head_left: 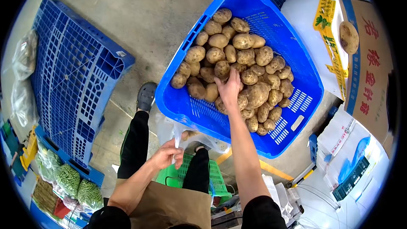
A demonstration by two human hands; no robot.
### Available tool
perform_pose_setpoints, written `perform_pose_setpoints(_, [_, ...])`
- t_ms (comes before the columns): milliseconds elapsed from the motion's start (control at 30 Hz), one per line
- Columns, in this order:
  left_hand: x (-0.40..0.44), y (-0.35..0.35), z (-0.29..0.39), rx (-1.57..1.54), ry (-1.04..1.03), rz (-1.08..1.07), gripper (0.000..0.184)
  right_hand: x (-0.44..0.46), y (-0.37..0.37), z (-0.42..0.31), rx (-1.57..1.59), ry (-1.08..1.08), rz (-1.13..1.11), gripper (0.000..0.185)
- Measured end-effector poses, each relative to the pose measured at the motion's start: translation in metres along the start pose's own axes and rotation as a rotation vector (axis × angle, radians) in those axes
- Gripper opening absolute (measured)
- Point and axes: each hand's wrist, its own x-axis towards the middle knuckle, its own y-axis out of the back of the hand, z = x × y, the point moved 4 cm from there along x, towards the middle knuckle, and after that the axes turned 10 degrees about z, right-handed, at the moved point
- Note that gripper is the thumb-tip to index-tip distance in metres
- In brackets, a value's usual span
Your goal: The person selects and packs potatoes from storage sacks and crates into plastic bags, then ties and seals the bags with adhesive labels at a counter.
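A large blue basket (303,55) holds a heap of brown potatoes (257,95). My right hand (229,87) reaches over the near rim into the heap, its fingers resting around a potato near the middle; the fingertips are partly hidden among the potatoes. Just outside the basket's lower left side, my left hand (166,154) pinches the edge of a clear plastic bag (168,128). Something brownish, like a potato, shows inside the bag's mouth.
Blue pallets (70,72) lean at the left, with bagged green vegetables (68,180) below. A green basket (217,174) is by my legs. At the right are a taped white box (313,25) and a cardboard box (368,72) with one potato (349,37) on it.
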Motion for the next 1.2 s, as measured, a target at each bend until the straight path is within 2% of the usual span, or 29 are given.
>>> perform_pose_setpoints(33, [0.001,0.0,0.0,0.009,-0.019,-0.007,0.063,0.009,-0.025,0.015,-0.162,0.073,0.002,0.077])
perform_pose_setpoints(100, [0.001,0.001,0.002,0.034,-0.054,-0.018,0.064,0.02,-0.038,0.017,-0.217,-0.014,-0.025,0.076])
perform_pose_setpoints(167, [0.0,0.001,0.004,0.02,-0.038,-0.007,0.07,0.017,-0.033,0.017,-0.114,0.005,0.058,0.074])
perform_pose_setpoints(200, [0.001,0.002,0.005,0.003,-0.031,-0.01,0.072,0.016,-0.028,0.024,0.099,-0.16,0.007,0.075])
perform_pose_setpoints(233, [0.0,0.001,0.006,-0.015,-0.023,-0.013,0.074,0.007,0.006,-0.007,0.233,-0.336,-0.046,0.075])
perform_pose_setpoints(300, [-0.001,-0.001,0.009,-0.038,-0.031,-0.021,0.075,-0.024,0.041,0.001,0.452,-0.22,-0.029,0.078])
perform_pose_setpoints(433, [0.001,-0.003,0.009,-0.041,-0.037,-0.016,0.077,-0.12,0.117,-0.033,0.81,-0.214,-0.309,0.082])
perform_pose_setpoints(500, [0.003,-0.006,0.011,-0.034,-0.042,-0.021,0.078,-0.149,0.13,-0.053,0.483,-0.001,-0.538,0.082])
perform_pose_setpoints(600, [0.001,-0.007,0.01,-0.026,-0.04,-0.025,0.078,-0.141,0.132,-0.072,0.499,0.015,-0.44,0.076])
perform_pose_setpoints(700, [0.001,-0.004,0.009,-0.026,-0.045,-0.044,0.077,-0.091,0.076,-0.061,0.214,0.167,-0.282,0.061])
perform_pose_setpoints(767, [0.0,-0.002,0.009,-0.06,-0.051,-0.081,0.076,-0.061,0.014,-0.048,0.165,0.281,-0.397,0.066])
perform_pose_setpoints(900, [-0.003,0.003,0.014,0.013,-0.082,-0.012,0.077,-0.044,-0.082,-0.019,-0.189,0.474,-0.751,0.069])
perform_pose_setpoints(1000, [-0.004,0.007,0.013,-0.015,-0.086,-0.03,0.078,-0.041,-0.084,-0.02,-0.177,0.415,-0.778,0.071])
perform_pose_setpoints(1100, [-0.003,0.008,0.015,-0.018,-0.099,-0.022,0.078,-0.04,-0.041,-0.021,0.152,0.208,-0.498,0.069])
perform_pose_setpoints(1167, [-0.002,0.005,0.017,-0.042,-0.1,-0.034,0.078,-0.043,0.027,-0.054,0.298,-0.089,-0.4,0.063])
perform_pose_setpoints(1200, [-0.002,0.004,0.016,-0.053,-0.098,-0.039,0.077,-0.056,0.042,-0.039,0.596,-0.126,-0.359,0.069])
